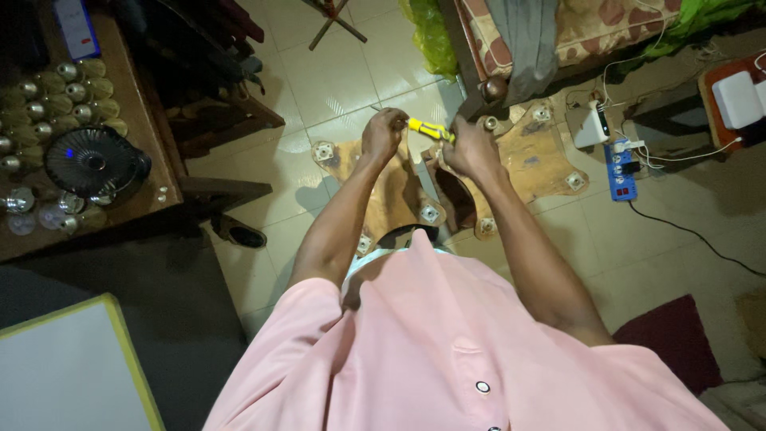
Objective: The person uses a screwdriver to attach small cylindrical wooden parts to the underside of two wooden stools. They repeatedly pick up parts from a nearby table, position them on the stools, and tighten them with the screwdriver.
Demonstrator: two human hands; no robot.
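Slim yellow-handled tool (429,130) — gripped between left hand (383,134) and right hand (471,149).

Most of the yellow-handled tool (429,129) is buried between the left hand (383,134) and the right hand (471,150), so only a bit of handle shows and the working end can't be made out. The wooden boards (550,156) on the floor are partly covered by both arms and the pink shirt (447,343), so their full outline is lost. The white board (72,375) gets cut off by the bottom-left corner. The small round things (56,100) on the desk at the left edge are too small to identify.
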